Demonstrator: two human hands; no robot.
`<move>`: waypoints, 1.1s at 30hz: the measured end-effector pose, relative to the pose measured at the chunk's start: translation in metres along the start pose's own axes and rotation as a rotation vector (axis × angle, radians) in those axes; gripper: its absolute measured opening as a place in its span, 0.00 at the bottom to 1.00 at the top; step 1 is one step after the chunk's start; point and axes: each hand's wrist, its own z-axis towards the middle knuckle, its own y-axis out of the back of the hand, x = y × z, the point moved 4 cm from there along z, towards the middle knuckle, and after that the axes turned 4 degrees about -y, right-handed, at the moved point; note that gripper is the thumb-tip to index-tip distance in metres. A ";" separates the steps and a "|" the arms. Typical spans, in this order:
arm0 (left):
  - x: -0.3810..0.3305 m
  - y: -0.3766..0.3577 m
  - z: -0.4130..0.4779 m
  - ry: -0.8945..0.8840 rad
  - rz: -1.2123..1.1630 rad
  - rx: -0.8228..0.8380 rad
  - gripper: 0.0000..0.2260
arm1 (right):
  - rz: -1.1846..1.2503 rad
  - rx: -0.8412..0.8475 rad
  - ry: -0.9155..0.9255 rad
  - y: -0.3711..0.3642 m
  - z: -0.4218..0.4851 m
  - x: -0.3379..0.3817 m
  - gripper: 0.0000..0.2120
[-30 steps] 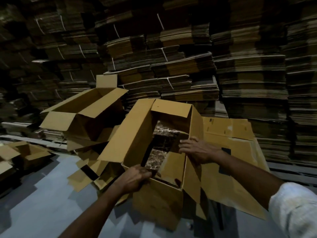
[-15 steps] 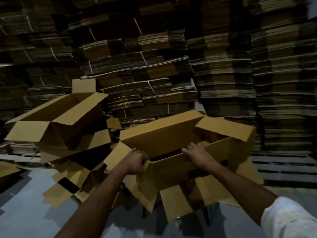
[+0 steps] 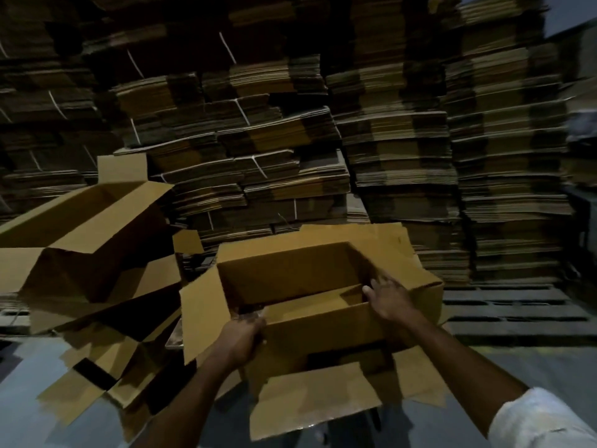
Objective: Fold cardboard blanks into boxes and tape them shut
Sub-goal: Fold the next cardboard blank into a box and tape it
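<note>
1. The box (image 3: 323,331) is held in front of the body with its mouth turned up and toward the viewer. Its long axis runs left to right, and it lies directly beyond both hands.
2. The left hand (image 3: 240,339) is clenched round the left end of the near wall, close to the corner.
3. The right hand (image 3: 392,300) is laid over the right end of the same wall. Its fingers are fairly straight and spread, reaching into the right inner corner. It is judged to be pressing rather than gripping.
4. The left flap (image 3: 200,321) and the far flap (image 3: 371,236) are splayed outward at the mouth. A lower flap (image 3: 313,402) hangs loose on the near side beneath the box. No tape is seen on any seam, and no tape roll is in view.
5. The next move is judged to depend on the loose lower flap. The box would have to be rolled about its long axis before the underside could be closed. The left hand has the firmer hold and is better placed to act as the pivot.
6. It cannot be told whether the box rests on a support, because the space beneath it is dark and partly hidden. A grey floor (image 3: 38,415) lies below.
7. A second opened box (image 3: 80,244) stands to the left, near but apart. Stacks of flat blanks (image 3: 290,140) fill the far side. Pallets (image 3: 517,312) are seen at the far right, and the lighting is dim
</note>
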 end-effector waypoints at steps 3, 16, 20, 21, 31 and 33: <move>0.029 -0.002 -0.014 0.013 0.025 -0.002 0.19 | -0.058 -0.192 -0.072 0.027 0.011 -0.022 0.34; 0.087 -0.011 -0.030 0.163 -0.040 0.077 0.05 | 0.412 0.134 -0.194 0.010 0.057 -0.065 0.16; 0.078 0.012 0.012 0.313 -0.348 0.267 0.26 | 0.368 0.043 -0.099 0.020 0.050 -0.048 0.03; 0.070 0.018 0.029 0.337 -0.441 0.242 0.31 | 0.379 0.009 -0.087 0.023 0.046 -0.044 0.04; -0.039 0.039 0.191 0.772 -1.643 -0.056 0.36 | 0.506 -0.260 0.024 0.030 0.006 -0.025 0.09; -0.044 0.049 0.205 0.801 -1.843 -0.136 0.39 | 0.519 -0.298 0.060 0.029 0.004 -0.021 0.16</move>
